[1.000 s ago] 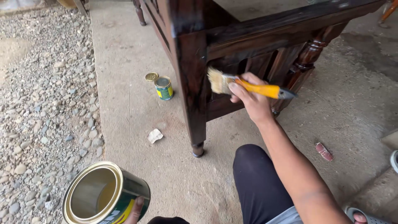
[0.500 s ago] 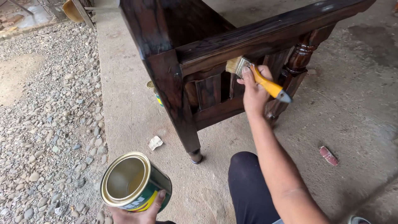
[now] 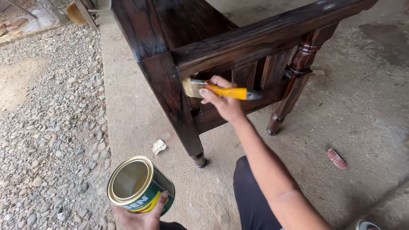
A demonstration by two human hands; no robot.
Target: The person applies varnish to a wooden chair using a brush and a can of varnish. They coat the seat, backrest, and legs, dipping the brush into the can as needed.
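**Dark finish brushed onto the end of a carved wooden bench**

While its pale bristles press against the inner face of the corner post, just under the top rail, the flat paintbrush with a yellow handle and dark tip point(image 3: 213, 89) is gripped in the person's right hand point(image 3: 223, 102), fingers point(image 3: 208, 91) wrapped closed around the handle near the ferrule. The work in hand appears to be coating the slatted end panel of the dark-stained wooden bench with turned legs point(image 3: 170, 91), whose rail and post already look glossy. Lower in the frame, the left hand point(image 3: 142, 217) cups from below an open round metal can with a green and yellow label point(image 3: 139, 185), fingers curled up its side, held tilted above the concrete floor point(image 3: 136, 123) and well apart from the brush. By the look of it, the next stroke calls for working the bristles into the narrow gaps between slats, keeping the can near for reloading. A crumpled scrap of white paper point(image 3: 158, 146) lies near the front leg; a small reddish scrap point(image 3: 336, 158) lies to the right. Grey gravel point(image 3: 47, 127) borders the floor on the left.
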